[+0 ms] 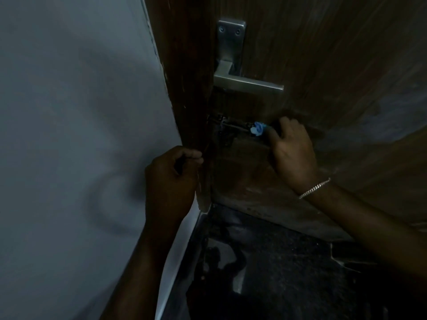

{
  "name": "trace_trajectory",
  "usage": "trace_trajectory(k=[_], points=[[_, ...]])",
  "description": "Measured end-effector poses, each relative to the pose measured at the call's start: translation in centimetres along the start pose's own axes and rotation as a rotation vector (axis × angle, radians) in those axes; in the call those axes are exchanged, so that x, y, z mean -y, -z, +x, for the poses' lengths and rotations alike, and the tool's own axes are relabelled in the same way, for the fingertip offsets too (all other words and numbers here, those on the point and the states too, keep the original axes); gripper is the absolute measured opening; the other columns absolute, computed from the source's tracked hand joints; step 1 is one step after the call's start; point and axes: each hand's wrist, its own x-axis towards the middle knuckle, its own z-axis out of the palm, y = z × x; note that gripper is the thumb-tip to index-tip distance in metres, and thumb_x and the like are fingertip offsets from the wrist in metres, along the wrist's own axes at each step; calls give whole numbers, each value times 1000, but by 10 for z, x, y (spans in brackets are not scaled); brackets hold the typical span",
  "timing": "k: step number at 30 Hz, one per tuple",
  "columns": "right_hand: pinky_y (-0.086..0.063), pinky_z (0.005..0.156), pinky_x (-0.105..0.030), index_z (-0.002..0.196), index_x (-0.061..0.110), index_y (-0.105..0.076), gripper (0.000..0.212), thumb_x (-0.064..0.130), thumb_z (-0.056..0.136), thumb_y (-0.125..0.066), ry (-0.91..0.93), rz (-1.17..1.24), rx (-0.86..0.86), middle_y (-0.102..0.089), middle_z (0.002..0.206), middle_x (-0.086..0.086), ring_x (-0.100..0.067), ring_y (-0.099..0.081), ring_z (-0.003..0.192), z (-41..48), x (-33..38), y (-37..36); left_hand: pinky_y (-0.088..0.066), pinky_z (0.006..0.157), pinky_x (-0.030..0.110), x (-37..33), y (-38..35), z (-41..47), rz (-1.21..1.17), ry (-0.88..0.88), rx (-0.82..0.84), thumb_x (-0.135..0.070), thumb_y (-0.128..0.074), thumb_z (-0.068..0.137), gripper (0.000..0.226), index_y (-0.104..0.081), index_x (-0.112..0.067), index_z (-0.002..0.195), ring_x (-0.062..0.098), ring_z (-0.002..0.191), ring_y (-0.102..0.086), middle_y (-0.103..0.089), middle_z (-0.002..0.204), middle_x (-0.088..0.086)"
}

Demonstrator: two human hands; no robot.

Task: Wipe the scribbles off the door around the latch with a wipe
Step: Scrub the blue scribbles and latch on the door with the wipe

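Observation:
A dark brown wooden door [323, 65] fills the upper right of the dim head view. A metal sliding latch [228, 125] is fixed below the handle, near the door's left edge. My right hand [291, 148] pinches a small crumpled blue wipe [257, 129] and holds it against the right end of the latch. A thin bracelet circles that wrist. My left hand [171, 181] is curled, its fingertips at the door's edge by the frame, lower left of the latch. Whether it holds anything is too dark to tell. Scribbles on the door are not distinguishable.
A silver lever handle [248, 83] on a metal plate [231, 40] juts out above the latch. A pale grey wall [76, 112] covers the left side. Dark speckled floor [277, 262] lies below the door.

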Motion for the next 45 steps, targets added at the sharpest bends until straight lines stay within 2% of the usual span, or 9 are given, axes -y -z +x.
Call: trace_trajectory(k=[4, 12, 14, 18, 25, 29, 33, 39, 45], points=[[-54, 68, -35, 130, 5, -61, 47, 0, 83, -67, -327, 238, -62, -58, 109, -18, -32, -61, 83, -21, 15, -20, -61, 81, 22, -1, -3, 1, 6, 14, 2, -4, -60, 98, 36, -72, -37, 89, 0, 87, -74, -78, 88, -13], [-50, 71, -19, 103, 11, -70, 16, 9, 89, -63, -1121, 774, -568, -66, 80, 10, -3, -61, 75, 5, 70, -48, -60, 84, 24, -5, 5, 10, 6, 14, 19, -4, -61, 98, 28, -75, -27, 94, 0, 89, -74, -78, 91, -11], [-51, 69, -27, 92, 6, -70, 9, 8, 86, -63, -1257, 902, -590, -63, 71, 5, -6, -59, 67, 11, 77, -54, -60, 85, 27, -5, 6, 11, 13, 23, 21, -4, -61, 98, 23, -76, -22, 96, 1, 89, -74, -78, 91, -9], [-58, 66, -31, 82, -6, -64, 7, -12, 84, -61, -1414, 1551, -676, -65, 66, -5, -16, -66, 67, 32, 100, -60, -61, 85, 26, -4, 4, 11, 16, 26, 37, -4, -61, 97, 25, -74, -26, 95, 0, 89, -74, -77, 92, -11], [-50, 59, -21, 83, -3, -73, 3, -5, 82, -71, -1321, 1483, -544, -68, 66, -1, -10, -63, 63, 20, 92, -68, -62, 85, 32, -6, 2, 12, 3, 20, 57, -8, -61, 98, 30, -71, -35, 89, 3, 89, -74, -76, 90, -12], [-51, 60, -26, 80, 1, -73, 9, -7, 76, -74, -1501, 1439, -663, -70, 71, -7, -14, -63, 62, -4, 58, -71, -61, 86, 31, -11, 0, 14, -23, 21, 75, -25, -59, 89, 17, -72, -35, 89, 4, 90, -75, -76, 90, -13], [-52, 54, -26, 77, 3, -66, 18, -14, 78, -68, -1594, 1570, -743, -69, 63, -6, -13, -64, 54, 4, 59, -76, -61, 86, 32, -11, 1, 14, -10, 5, 80, -15, -61, 94, 21, -72, -33, 90, 5, 90, -74, -76, 91, -12], [-55, 60, -26, 86, -4, -67, 15, -17, 79, -66, -1434, 1486, -523, -70, 65, -2, -12, -67, 61, 2, 58, -72, -61, 86, 29, -12, -3, 17, 15, 20, 98, -2, -60, 98, 32, -71, -31, 91, 3, 89, -74, -76, 92, -11], [-58, 64, -35, 92, -5, -60, 20, -20, 79, -60, -1528, 1415, -858, -67, 90, -25, -21, -70, 68, -36, -2, -51, -61, 86, 28, -11, -2, 22, 13, 14, 73, -3, -59, 99, 29, -73, -28, 94, 2, 89, -74, -76, 91, -12]])
